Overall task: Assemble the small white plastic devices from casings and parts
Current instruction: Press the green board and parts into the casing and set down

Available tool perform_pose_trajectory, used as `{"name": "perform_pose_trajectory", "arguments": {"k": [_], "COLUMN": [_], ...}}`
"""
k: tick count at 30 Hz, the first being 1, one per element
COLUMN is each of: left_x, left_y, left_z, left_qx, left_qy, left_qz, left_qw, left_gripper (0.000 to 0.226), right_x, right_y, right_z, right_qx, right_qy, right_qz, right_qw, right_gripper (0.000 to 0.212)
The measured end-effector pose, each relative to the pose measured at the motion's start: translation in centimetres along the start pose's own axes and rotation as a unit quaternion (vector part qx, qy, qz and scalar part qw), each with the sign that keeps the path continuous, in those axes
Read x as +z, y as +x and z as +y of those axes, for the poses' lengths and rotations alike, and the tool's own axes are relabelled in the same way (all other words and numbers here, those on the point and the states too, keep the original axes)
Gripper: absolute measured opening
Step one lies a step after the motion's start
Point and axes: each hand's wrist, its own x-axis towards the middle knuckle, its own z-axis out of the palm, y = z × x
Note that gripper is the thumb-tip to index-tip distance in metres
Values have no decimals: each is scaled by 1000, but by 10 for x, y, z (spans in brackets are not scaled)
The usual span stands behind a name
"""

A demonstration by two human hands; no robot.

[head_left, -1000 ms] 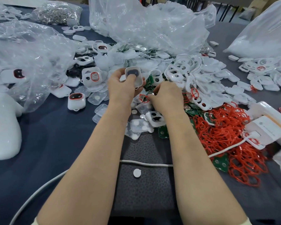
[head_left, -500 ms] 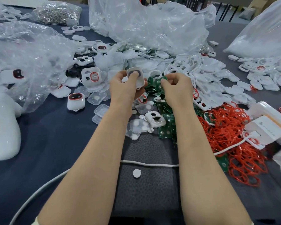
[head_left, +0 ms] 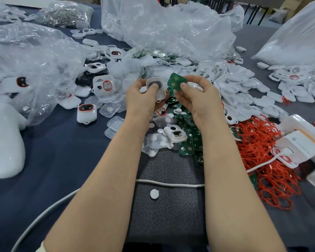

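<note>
Now R hand: you've lifted a small green circuit board, pinched.
L hand: grips rounded white plastic casing.
Means: board prob. seats next.

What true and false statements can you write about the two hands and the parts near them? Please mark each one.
1. The left hand holds a white casing. True.
2. The right hand holds a red ring. False: it pinches a green board.
3. The board already sits inside the casing. False: it is beside the casing, not in it.
4. A heap of red rings lies to the right of the right hand. True.
5. A white disc lies on the mat, just on the near side of the cable. True.
</note>
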Motion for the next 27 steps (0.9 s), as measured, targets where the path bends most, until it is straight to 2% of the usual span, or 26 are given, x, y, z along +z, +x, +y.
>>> {"name": "perform_pose_trajectory", "arguments": {"k": [8, 12, 16, 23, 27], "left_x": [0, -1, 1, 5, 3], "left_y": [2, 1, 0, 3, 2], "left_z": [0, -1, 0, -1, -3], "left_qx": [-16, -5, -10, -41, -25], "left_qy": [4, 11, 9, 1, 16], "left_qz": [-12, -10, -9, -17, -36], "left_qw": [1000, 1000, 1000, 999, 999], "left_gripper": [14, 14, 11, 12, 6], "right_x": [-1, -2, -2, -2, -1], "right_y": [3, 2, 2, 1, -1], "right_z": [2, 2, 1, 3, 2], "right_qx": [-31, -36, -41, -98, -84], "right_qy": [-35, 1, -16, -138, -88], "right_qz": [18, 7, 3, 18, 6], "right_qw": [999, 999, 999, 986, 993], "right_gripper": [31, 30, 34, 18, 38]}}
